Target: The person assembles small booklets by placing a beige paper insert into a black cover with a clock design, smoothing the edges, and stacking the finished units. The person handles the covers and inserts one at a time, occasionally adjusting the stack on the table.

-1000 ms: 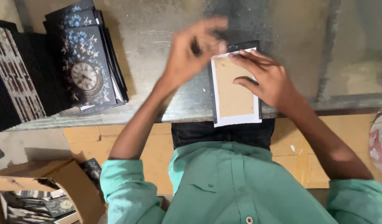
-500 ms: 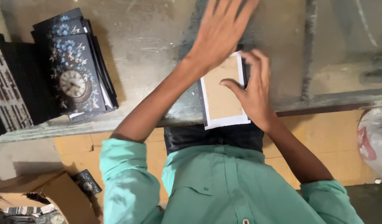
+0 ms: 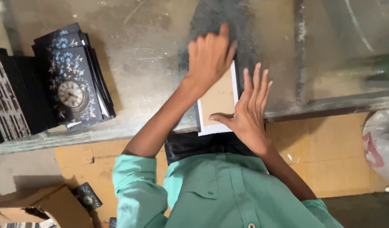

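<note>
Head view: I see the left hand [image 3: 210,57] laid flat, fingers loosely spread, on the top of a brown panel with white border [image 3: 217,103] at the grey worktable [image 3: 152,55] edge. Right hand [image 3: 249,105] open, fingers straight, pressing the panel's right side. Stack of dark floral clock panels [image 3: 72,90] well left

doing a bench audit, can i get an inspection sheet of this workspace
surface: worn grey bench, scuffed and stained
job's things: brown panel with white border lying flat at the bench edge
clutter: stack of dark floral clock panels at one end; cardboard box on the floor
grippers: left hand flat on the panel's far end; right hand open along its side
cables: nothing seen
surroundings: tan floor; white sack
</note>
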